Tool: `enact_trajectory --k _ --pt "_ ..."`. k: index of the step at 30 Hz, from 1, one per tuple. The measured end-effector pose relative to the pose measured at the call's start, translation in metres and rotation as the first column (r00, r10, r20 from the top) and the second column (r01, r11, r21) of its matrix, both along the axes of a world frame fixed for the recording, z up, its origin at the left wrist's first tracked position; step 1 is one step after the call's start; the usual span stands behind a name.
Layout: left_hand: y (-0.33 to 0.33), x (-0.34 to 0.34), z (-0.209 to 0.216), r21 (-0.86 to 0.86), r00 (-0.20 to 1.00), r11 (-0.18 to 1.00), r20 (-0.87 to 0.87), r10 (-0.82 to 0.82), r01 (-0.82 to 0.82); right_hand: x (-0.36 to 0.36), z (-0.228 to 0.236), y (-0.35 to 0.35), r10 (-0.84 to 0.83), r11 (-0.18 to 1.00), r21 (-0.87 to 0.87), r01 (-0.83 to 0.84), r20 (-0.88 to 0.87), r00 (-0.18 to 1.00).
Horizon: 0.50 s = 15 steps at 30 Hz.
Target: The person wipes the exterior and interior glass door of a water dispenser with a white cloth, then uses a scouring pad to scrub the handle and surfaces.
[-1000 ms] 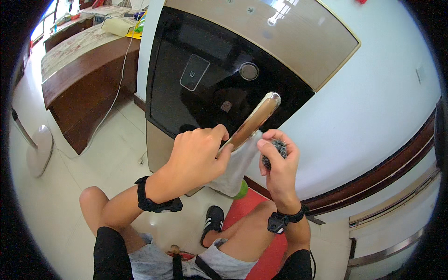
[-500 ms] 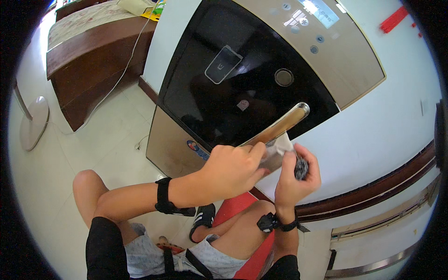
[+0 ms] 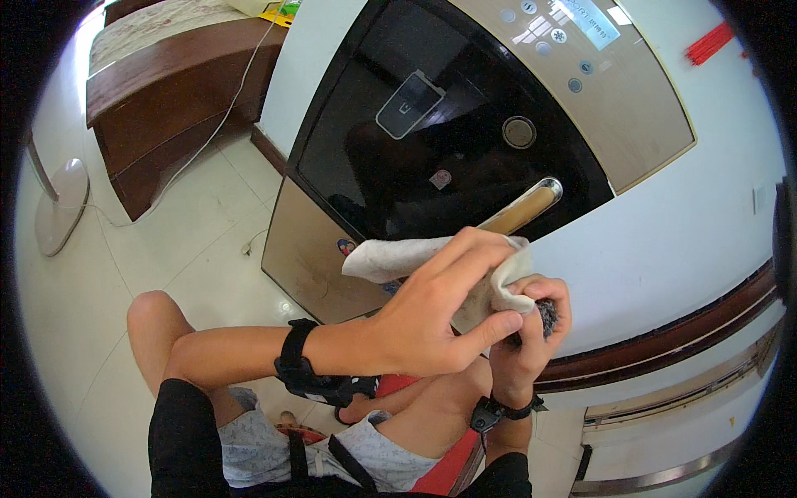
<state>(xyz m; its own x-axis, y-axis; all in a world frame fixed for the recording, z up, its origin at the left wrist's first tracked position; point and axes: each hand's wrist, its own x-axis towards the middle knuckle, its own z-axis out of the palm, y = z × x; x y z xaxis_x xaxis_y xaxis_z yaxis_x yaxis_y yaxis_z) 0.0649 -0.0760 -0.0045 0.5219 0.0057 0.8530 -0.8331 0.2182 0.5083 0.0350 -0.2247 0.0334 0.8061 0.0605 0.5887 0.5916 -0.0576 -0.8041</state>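
A pale grey-white cloth (image 3: 398,256) hangs bunched between my hands, in front of the appliance's gold handle (image 3: 531,207). My left hand (image 3: 440,311) reaches across from the left with its fingers bent over the cloth and its thumb pointing toward the other hand. The cloth's loose end sticks out to the left behind my knuckles. At the right, my right hand (image 3: 531,328) is closed around a dark grey fuzzy thing (image 3: 546,315), its kind unclear, and the cloth's edge lies against its fingers. Part of the cloth is hidden behind my left hand.
The tall appliance (image 3: 349,158) has a black glossy front and a gold panel with a lit display (image 3: 585,25) and buttons. A brown wooden bed frame (image 3: 178,91) stands at the left, beside a round stand base (image 3: 62,207). A white cord (image 3: 237,91) runs down to the tiled floor.
The cloth, mostly hidden and crumpled before, now spreads out to the left and over my right fingers. My left hand's fingers have lifted and opened wider. The view has shifted slightly.
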Motion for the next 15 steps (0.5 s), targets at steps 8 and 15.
enact_trajectory --k 8,15 --pt "0.002 0.009 -0.004 -0.134 0.901 0.939 -0.266 -0.342 0.317 0.012 -0.016 -0.033 0.093 0.975 -0.213 -0.062 0.141 0.986" --pt "0.003 0.038 -0.014 -0.053 0.940 0.994 -0.333 0.069 -0.091 0.051 -0.027 -0.020 -0.454 0.889 0.107 0.444 0.089 0.887"
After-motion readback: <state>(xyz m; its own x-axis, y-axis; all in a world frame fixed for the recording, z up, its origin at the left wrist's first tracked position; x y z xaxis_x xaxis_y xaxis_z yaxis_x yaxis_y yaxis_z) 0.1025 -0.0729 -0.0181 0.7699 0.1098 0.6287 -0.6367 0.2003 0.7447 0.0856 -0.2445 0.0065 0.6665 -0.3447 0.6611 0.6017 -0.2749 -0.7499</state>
